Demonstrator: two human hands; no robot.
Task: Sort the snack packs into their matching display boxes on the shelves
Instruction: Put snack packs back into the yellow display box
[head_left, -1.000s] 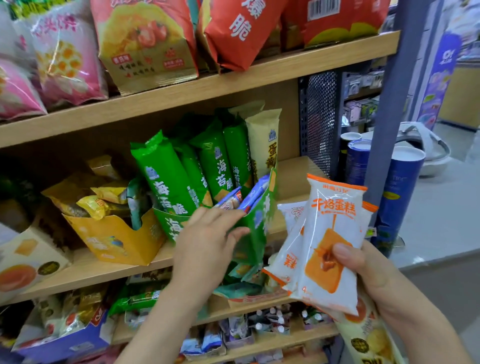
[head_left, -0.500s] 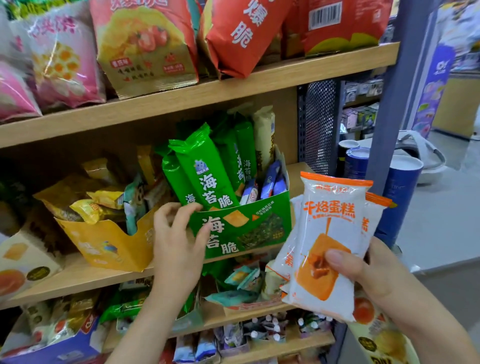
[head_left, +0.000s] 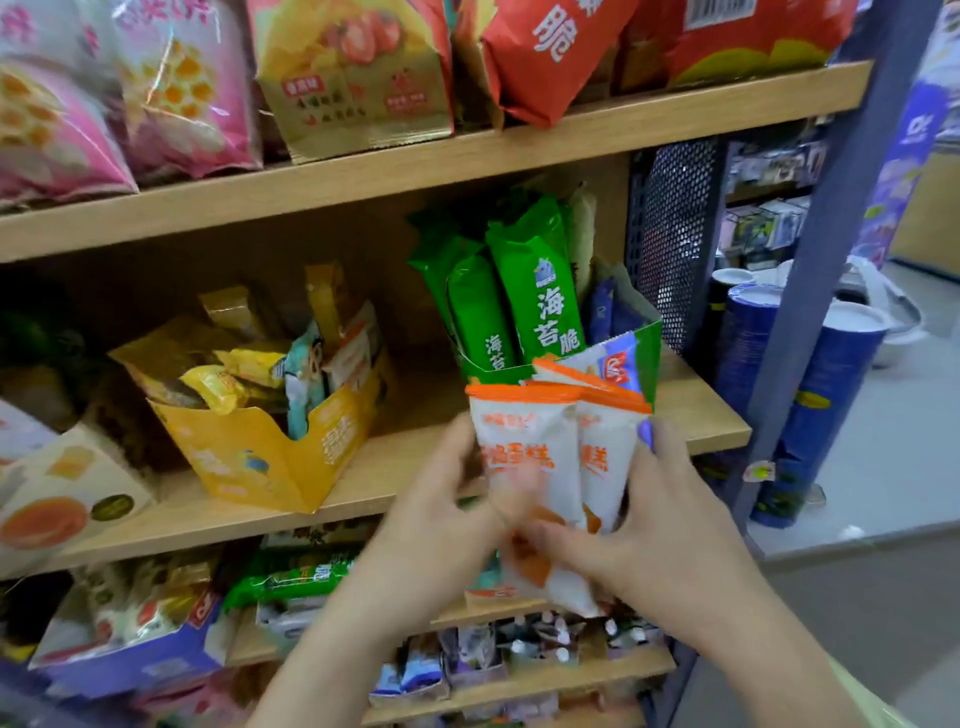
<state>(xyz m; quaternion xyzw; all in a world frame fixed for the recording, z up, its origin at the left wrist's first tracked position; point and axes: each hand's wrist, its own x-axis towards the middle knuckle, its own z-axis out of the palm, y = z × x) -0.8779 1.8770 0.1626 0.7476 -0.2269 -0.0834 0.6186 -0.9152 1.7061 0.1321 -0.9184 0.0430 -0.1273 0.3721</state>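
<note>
**Grip state.** My right hand (head_left: 670, 530) is closed round a fan of white-and-orange cake packs (head_left: 524, 441). The thumb lies across their lower fronts and one fingertip (head_left: 645, 434) shows behind the right edge. My left hand (head_left: 441, 519) is against the left edge of the front pack. It is blurred, so I cannot tell whether it has closed on that pack.

**Location.** The packs are held in the air in front of the front edge of the middle shelf (head_left: 717, 431), near its right end. They partly cover the green box (head_left: 647, 345).

**Handling.** I judge these packs light, air-filled and soft, with slick film. The cake inside would crush under pressure.
- Take hold at the flat orange seal or across the lower body.
- Use light pressure only.
- Separate one pack at a time, because the film is likely to slide.

**Count, near to far.**
- Cake packs in hand: three orange seals visible. A fourth may be hidden.
- Green box: at least three upright green packs (head_left: 545, 296), and two stray blue packs (head_left: 602, 306).
- Yellow box (head_left: 270, 457), left of the green box: mixed packs, too jumbled to count.
- Cream box (head_left: 78, 467) at the shelf's left end: one. Its orange picture suggests it is the matching box.
</note>
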